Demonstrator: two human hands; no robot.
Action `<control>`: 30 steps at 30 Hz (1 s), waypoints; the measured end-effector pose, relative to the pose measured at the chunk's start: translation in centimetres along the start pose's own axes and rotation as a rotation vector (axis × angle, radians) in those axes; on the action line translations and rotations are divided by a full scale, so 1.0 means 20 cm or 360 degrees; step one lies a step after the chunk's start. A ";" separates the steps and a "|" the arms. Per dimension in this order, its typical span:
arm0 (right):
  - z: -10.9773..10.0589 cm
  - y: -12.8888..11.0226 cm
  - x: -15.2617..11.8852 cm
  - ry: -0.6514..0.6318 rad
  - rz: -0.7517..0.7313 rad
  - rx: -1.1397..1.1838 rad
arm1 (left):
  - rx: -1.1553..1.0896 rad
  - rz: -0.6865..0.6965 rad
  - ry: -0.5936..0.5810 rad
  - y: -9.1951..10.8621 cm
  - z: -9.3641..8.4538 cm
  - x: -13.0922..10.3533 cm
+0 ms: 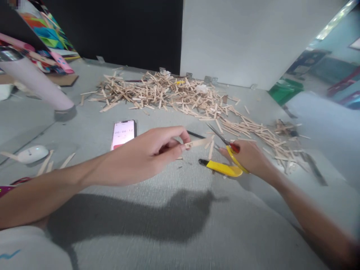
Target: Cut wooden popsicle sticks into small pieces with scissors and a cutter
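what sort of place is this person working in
Probably a makeshift craft workspace: wooden craft sticks heaped across a grey tabletop, scissors in the right hand, and what looks like a yellow utility knife lying nearby.

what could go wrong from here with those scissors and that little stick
The pointed scissors with yellow and red handles in the right hand are close to the thin pale wooden stick in the left hand; a slip might nick that hand. The yellow-handled cutter with a black end lies close by and may get knocked. The loose heap of pale wooden sticks spreads near the scissors, so a sideways swing could scatter some.
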State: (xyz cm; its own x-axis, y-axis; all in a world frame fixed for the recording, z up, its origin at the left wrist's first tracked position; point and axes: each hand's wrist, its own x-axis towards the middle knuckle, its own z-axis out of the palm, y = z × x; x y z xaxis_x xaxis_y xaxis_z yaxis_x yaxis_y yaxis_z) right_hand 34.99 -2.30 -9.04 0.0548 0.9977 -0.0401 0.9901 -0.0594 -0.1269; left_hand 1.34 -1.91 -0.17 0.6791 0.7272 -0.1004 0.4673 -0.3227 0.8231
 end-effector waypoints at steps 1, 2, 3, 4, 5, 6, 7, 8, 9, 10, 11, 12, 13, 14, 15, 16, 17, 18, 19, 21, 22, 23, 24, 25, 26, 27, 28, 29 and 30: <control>0.00 0.00 0.00 -0.0021 0.0000 -0.0002 | -0.0001 0.0015 -0.0006 0.00 0.00 -0.01; 0.01 0.00 0.00 -0.0049 0.0000 -0.0004 | 0.0003 0.0027 -0.0011 0.00 0.01 -0.01; 0.02 0.01 0.00 -0.0074 -0.0002 -0.0006 | 0.0012 0.0035 -0.0018 0.01 0.01 -0.02; 0.03 0.02 0.00 -0.0099 -0.0005 -0.0009 | 0.0027 0.0040 -0.0022 0.01 0.01 -0.02; 0.04 0.02 0.01 -0.0124 -0.0008 -0.0012 | 0.0046 0.0045 -0.0023 0.00 0.01 -0.02; 0.05 0.03 0.01 -0.0148 -0.0012 -0.0016 | 0.0065 0.0051 -0.0023 0.00 0.01 -0.02; 0.06 0.04 0.02 -0.0170 -0.0011 -0.0022 | 0.0082 0.0059 -0.0022 0.00 0.01 -0.02; 0.07 0.05 0.02 -0.0190 -0.0007 -0.0031 | 0.0097 0.0068 -0.0020 0.00 0.01 -0.02; 0.08 0.06 0.03 -0.0204 0.0001 -0.0042 | 0.0108 0.0076 -0.0021 0.00 0.01 -0.02; 0.08 0.07 0.03 -0.0215 0.0012 -0.0056 | 0.0117 0.0081 -0.0023 0.00 0.01 -0.02; 0.09 0.07 0.04 -0.0223 0.0024 -0.0073 | 0.0122 0.0084 -0.0023 0.00 0.01 -0.02; 0.09 0.07 0.04 -0.0229 0.0037 -0.0089 | 0.0126 0.0088 -0.0019 0.00 0.01 -0.02; 0.09 0.08 0.05 -0.0236 0.0048 -0.0104 | 0.0127 0.0092 -0.0015 0.00 0.01 -0.02; 0.09 0.08 0.05 -0.0243 0.0057 -0.0116 | 0.0127 0.0095 -0.0013 0.00 0.01 -0.02; 0.09 0.08 0.05 -0.0250 0.0065 -0.0125 | 0.0124 0.0098 -0.0011 0.00 0.02 -0.03; 0.09 0.09 0.06 -0.0256 0.0071 -0.0131 | 0.0122 0.0097 -0.0010 0.00 0.02 -0.03; 0.09 0.09 0.06 -0.0260 0.0077 -0.0135 | 0.0122 0.0091 -0.0010 0.00 0.02 -0.03; 0.09 0.09 0.06 -0.0262 0.0081 -0.0138 | 0.0122 0.0085 -0.0013 0.00 0.02 -0.03; 0.09 0.09 0.06 -0.0263 0.0084 -0.0140 | 0.0122 0.0079 -0.0016 0.00 0.02 -0.03; 0.09 0.09 0.06 -0.0259 0.0090 -0.0142 | 0.0122 0.0071 -0.0024 0.00 0.02 -0.03; 0.09 0.09 0.06 -0.0253 0.0094 -0.0142 | 0.0120 0.0070 -0.0026 0.00 0.02 -0.03; 0.09 0.09 0.06 -0.0243 0.0100 -0.0142 | 0.0116 0.0070 -0.0025 0.00 0.02 -0.03; 0.09 0.09 0.06 -0.0227 0.0108 -0.0142 | 0.0112 0.0065 -0.0022 0.00 0.02 -0.03; 0.09 0.10 0.06 -0.0204 0.0121 -0.0141 | 0.0111 0.0053 -0.0011 0.00 0.02 -0.02; 0.09 0.10 0.06 -0.0174 0.0135 -0.0139 | 0.0109 0.0037 0.0002 0.00 0.02 -0.02; 0.09 0.11 0.07 -0.0142 0.0147 -0.0133 | 0.0107 0.0021 0.0018 0.00 0.02 -0.01; 0.09 0.12 0.07 -0.0111 0.0155 -0.0122 | 0.0105 0.0006 0.0035 0.00 0.02 -0.01; 0.09 0.13 0.08 -0.0084 0.0155 -0.0105 | 0.0103 -0.0002 0.0054 0.00 0.01 -0.01; 0.09 0.13 0.09 -0.0058 0.0150 -0.0083 | 0.0101 -0.0004 0.0071 0.00 0.01 0.00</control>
State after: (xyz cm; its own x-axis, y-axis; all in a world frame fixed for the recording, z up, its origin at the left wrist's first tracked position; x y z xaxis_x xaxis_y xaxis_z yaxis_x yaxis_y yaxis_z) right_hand 37.46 -0.70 -11.20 0.1440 0.9859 -0.0858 0.9862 -0.1501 -0.0693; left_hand 1.46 -2.11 -0.29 0.6525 0.7539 -0.0761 0.5048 -0.3576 0.7857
